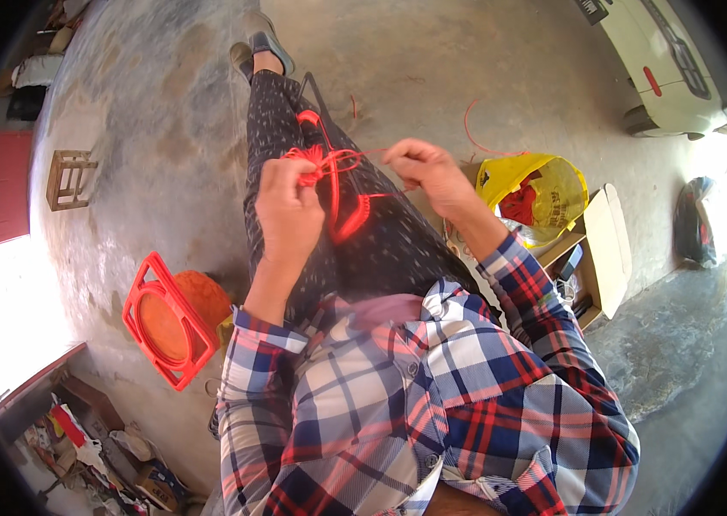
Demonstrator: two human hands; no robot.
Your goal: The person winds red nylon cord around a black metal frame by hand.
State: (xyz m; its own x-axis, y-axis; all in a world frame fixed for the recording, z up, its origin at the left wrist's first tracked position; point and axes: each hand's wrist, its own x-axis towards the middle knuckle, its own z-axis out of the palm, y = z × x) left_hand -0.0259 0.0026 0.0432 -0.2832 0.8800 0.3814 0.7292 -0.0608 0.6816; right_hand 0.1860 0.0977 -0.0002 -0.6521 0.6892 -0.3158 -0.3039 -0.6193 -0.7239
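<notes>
Item: red cord (310, 166), loosely bundled, above the person's lap, with one strand stretched sideways between the two hands.

Left hand (288, 202): grip narrow, thumb and fingers pinched on the bundle; probably held so to keep the loose loops from spilling apart.

Right hand (426, 176): grip narrow and somewhat blurred, fingertips appearing to pinch the strand; held apart from the left, it seems, so that the strand runs clear of the bundle.

Red curved piece (348, 225): over the dark trousers (394, 249), just below the bundle; the lap seems to serve as a support in place of a worktop. Exact kind cannot be told.

Yellow bag (494, 176): mouth open, beside the right forearm, red material (518, 204) within; presumably placed there for easy reach.

Cardboard box (611, 249): flap raised, beside the bag, small dark articles inside.

Red plastic frame (147, 297): tilted, near the left elbow, round orange centre.

Small wooden stool (58, 182): on the concrete floor (157, 146), left, well apart from the hands.

Dark bag (695, 222): far right.

Pale vehicle (660, 64): upper right.
</notes>
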